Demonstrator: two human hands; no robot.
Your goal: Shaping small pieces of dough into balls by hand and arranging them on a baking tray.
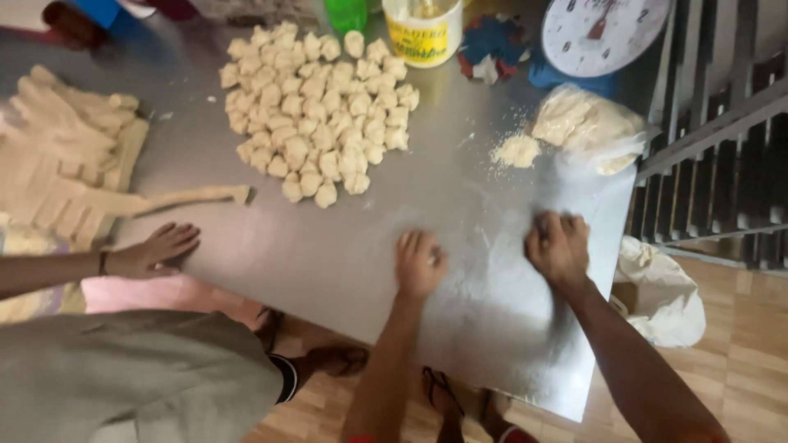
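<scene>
Yellow-labelled white tub (423, 31) at the far edge of the table (345, 246), something pale inside, can't tell what. Green bottle (345, 14) just left of it, a blue-and-red crumpled cloth (491, 45) to its right. White round dial scale (603, 31) on a blue base in the far right corner. Clear plastic bag (593, 127) of pale dough or flour below the scale, a small flour heap (515, 151) just beside it. The table is bare steel, dusted white with flour near me; wood-pattern floor (739, 344) below, grey metal bars (722, 148) on the right, a white bag (663, 291) on the floor by the table corner. Pile of small dough pieces (316, 111) sits mid-table, well apart from my hands. Cut dough strips (66, 164) at the left end. My left hand (419, 262) is flat, palm down, pressing on something small, hidden under it. My right hand (560, 246) is curled, palm down on the floured steel; can't tell whether it holds anything. Another person's hand (156, 250) rests on the near edge, left.
</scene>
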